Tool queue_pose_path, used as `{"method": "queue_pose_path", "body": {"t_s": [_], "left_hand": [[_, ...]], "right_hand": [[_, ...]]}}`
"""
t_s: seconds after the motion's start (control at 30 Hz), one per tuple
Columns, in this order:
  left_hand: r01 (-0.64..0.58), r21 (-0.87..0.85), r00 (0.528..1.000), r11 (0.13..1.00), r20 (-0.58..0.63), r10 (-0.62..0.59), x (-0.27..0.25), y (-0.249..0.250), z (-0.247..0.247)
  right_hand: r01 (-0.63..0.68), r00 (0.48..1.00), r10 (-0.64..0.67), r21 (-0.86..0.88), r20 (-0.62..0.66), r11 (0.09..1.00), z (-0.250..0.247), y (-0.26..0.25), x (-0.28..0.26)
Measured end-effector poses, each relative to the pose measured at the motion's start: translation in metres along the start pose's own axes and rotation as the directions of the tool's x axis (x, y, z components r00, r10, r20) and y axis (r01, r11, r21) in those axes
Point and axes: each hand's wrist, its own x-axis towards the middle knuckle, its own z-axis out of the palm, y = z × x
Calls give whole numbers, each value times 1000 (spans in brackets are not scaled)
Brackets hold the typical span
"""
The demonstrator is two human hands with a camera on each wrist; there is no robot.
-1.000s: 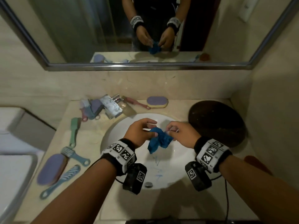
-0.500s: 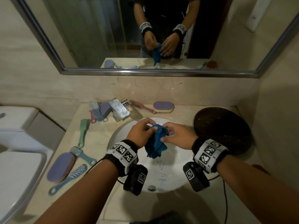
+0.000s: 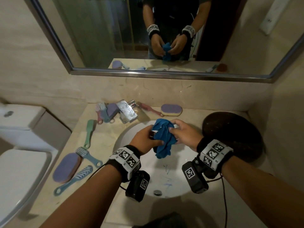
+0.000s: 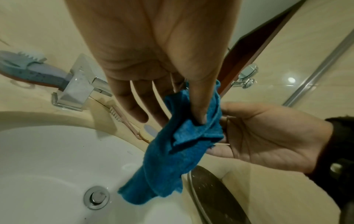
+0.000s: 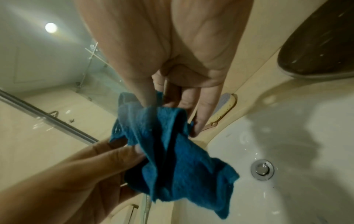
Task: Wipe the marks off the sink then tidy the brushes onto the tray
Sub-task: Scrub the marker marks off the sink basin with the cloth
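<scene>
The left hand (image 3: pixel 144 139) is held above the sink (image 3: pixel 179 183), palm turned inward; its grip is a pinch, thumb and fingertips closed on the left side of a crumpled blue cloth (image 3: pixel 163 140). In the left wrist view the thumb (image 4: pixel 201 106) is pressed into a fold of the cloth while the other fingers are extended behind it. The right hand (image 3: pixel 184 135) is raised opposite, and its grip is likewise closed on the cloth: the upper right edge is pinched between thumb and fingers. Both forearms are angled in from the lower corners of the head view and meet over the basin.

The cloth is bunched between the two hands, its lower end hanging free over the bowl, not touching the porcelain. Faint blue marks (image 3: pixel 167 176) are seen on the sink wall below the cloth, above the drain (image 3: pixel 157 192).

A chrome tap (image 3: pixel 127 111) stands at the rear of the basin. Brushes are scattered on the surface (image 3: pixel 105 134): a green brush (image 3: pixel 88 133) left of the sink, a teal brush (image 3: pixel 73 180) near the front edge beside a purple oval brush (image 3: pixel 66 167), and a pink brush (image 3: pixel 150 109) behind the basin next to a purple-topped sponge (image 3: pixel 171 109). A dark round tray (image 3: pixel 235 137) lies to the right of the sink.
</scene>
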Motion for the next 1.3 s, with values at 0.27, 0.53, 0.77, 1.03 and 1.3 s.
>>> {"method": "queue_pose_path", "body": {"t_s": [0.27,0.53,0.77,1.03,1.3], "left_hand": [[-43,116,998,992,-30,47,-4,0,-3],[-34,225,994,974,-95,57,-5,-5,-7],[-21,185,993,982,-113,42,1,-21,-22],[-54,133,998,990,-25,58,1,-11,-5],[41,387,995,921,-104,-1,-1,1,-8]], "right_hand": [[-2,999,0,48,35,999,-3,-3,-3],[57,993,-77,-223,-86,973,-1,7,5],[-8,975,2,-24,-223,1000,-14,4,11],[12,999,-13,8,34,1000,0,-5,12],[118,984,-132,-118,-120,986,-14,2,14]]}}
